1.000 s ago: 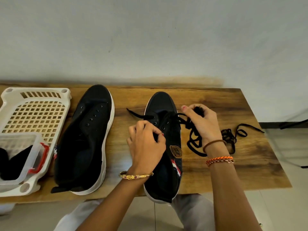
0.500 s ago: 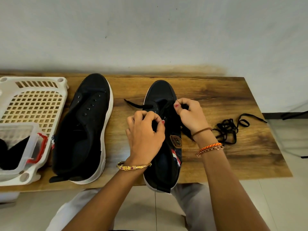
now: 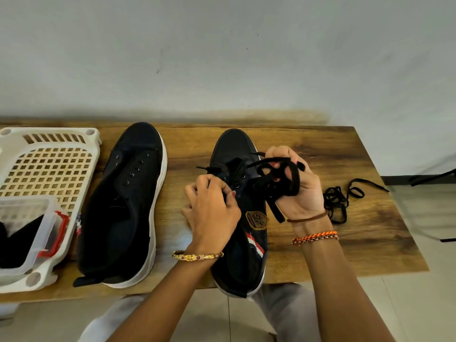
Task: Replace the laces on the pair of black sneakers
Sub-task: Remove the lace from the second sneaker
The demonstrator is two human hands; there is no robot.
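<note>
Left hand (image 3: 212, 206) pins laced sneaker (image 3: 238, 218) steady on counter (image 3: 345, 156) | right hand (image 3: 293, 183) clutches bunched lace (image 3: 276, 178), keeping slack clear of eyelets

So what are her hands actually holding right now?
The right hand grips a bunch of loose black lace. The left hand pinches the right sneaker by its eyelet edge.

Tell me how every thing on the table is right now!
left sneaker: flat on the table, eyelets empty, no lace
right sneaker: partly laced, heel over the table edge
black lace: bunched in the right hand
left hand: gripping the right sneaker
loose lace: tangled on the table
white basket: holds a clear box
</note>
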